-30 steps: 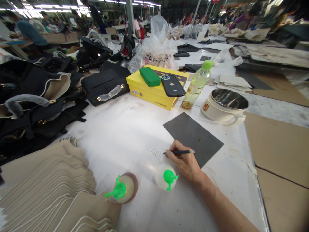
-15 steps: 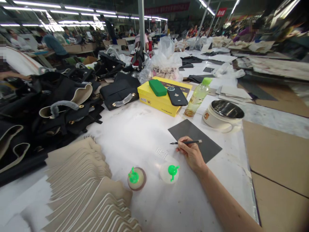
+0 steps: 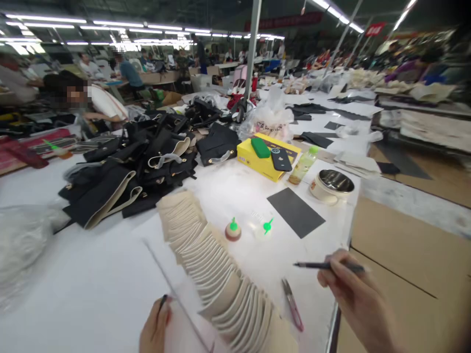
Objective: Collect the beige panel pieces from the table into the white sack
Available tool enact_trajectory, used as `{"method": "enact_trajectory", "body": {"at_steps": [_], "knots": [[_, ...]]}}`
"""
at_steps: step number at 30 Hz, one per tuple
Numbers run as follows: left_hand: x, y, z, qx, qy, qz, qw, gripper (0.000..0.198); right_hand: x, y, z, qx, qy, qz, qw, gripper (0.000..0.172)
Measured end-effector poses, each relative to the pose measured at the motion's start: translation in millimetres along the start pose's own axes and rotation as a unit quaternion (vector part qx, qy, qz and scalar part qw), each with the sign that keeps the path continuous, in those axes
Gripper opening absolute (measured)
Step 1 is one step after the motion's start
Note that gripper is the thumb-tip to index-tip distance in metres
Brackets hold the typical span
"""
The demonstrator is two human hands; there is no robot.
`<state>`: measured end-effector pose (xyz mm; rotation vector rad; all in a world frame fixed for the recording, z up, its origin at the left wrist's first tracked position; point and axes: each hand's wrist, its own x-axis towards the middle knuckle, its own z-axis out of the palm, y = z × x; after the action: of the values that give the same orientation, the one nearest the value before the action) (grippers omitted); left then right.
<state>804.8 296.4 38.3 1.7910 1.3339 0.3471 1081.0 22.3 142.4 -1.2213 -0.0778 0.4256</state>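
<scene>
My right hand (image 3: 355,294) is closed around a slim black pen (image 3: 312,265), its dark tip pointing left, over the table's right edge. At the bottom, my left hand (image 3: 154,327) has its fingers pressed together, with a small dark end (image 3: 163,301) of something showing between them. A thin dark line (image 3: 176,291) runs across the white surface beside it. Between the hands lies a long fanned row of beige pieces (image 3: 209,255) with pale edges. Thread snips (image 3: 293,306) with pink handles rest left of my right hand. Two squat bottles with green tips (image 3: 233,230) (image 3: 265,227) stand further back.
Black bags (image 3: 147,162) are heaped at the back left. A yellow box (image 3: 257,164) carries a green block and a phone (image 3: 281,160). Near it stand a drink bottle (image 3: 302,165), a steel-lined bowl (image 3: 331,186) and a dark grey sheet (image 3: 296,212). A co-worker (image 3: 105,103) bends over the far side.
My right hand, with the pen, has moved off the dark sheet toward the lower right. My left hand has come into view at the bottom. The view has swung left and down, showing the snips.
</scene>
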Motion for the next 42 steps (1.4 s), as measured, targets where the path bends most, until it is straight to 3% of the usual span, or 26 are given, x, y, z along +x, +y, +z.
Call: {"method": "enact_trajectory", "body": {"at_steps": [5, 8, 12, 18, 25, 29, 32, 35, 39, 42], "knots": [[-80.4, 42.8, -20.0, -0.110, -0.198, 0.028, 0.974, 0.050, -110.5, 6.2, 59.7, -0.057, -0.130, 0.099, 0.985, 0.028], [-123.4, 68.3, -34.4, -0.143, -0.261, 0.059, 0.953, 0.044, -144.1, 3.9, 94.0, -0.073, -0.186, 0.099, 0.975, 0.031], [-148.6, 75.9, -56.1, -0.145, -0.320, 0.111, 0.930, 0.040, -167.3, -9.1, 113.1, -0.137, -0.210, 0.076, 0.965, 0.033], [-161.1, 64.9, -73.1, -0.151, -0.341, 0.129, 0.919, 0.040, -196.2, -17.5, 108.6, -0.164, -0.171, 0.042, 0.971, 0.035], [-171.5, 67.2, -91.3, -0.130, -0.344, 0.179, 0.912, 0.037, -210.9, -20.7, 122.6, -0.208, -0.193, 0.033, 0.958, 0.037], [-174.9, 68.6, -100.5, -0.098, -0.361, 0.210, 0.903, 0.037, -218.9, -19.4, 133.0, -0.215, -0.234, 0.073, 0.945, 0.038], [-178.0, 59.1, -99.3, -0.051, -0.356, 0.235, 0.903, 0.037, -228.0, -12.0, 134.2, -0.178, -0.241, 0.107, 0.948, 0.037], [-182.5, 44.5, -93.1, 0.062, -0.321, 0.254, 0.910, 0.030, -240.3, 1.1, 129.4, -0.120, -0.208, 0.143, 0.960, 0.042], [-191.9, 27.8, -82.3, 0.186, -0.302, 0.292, 0.888, 0.022, -255.8, 16.9, 115.2, -0.075, -0.158, 0.193, 0.966, 0.050], [-198.5, 18.4, -72.1, 0.158, -0.340, 0.341, 0.862, 0.023, -261.7, 8.8, 93.7, -0.096, -0.150, 0.213, 0.961, 0.053]]}}
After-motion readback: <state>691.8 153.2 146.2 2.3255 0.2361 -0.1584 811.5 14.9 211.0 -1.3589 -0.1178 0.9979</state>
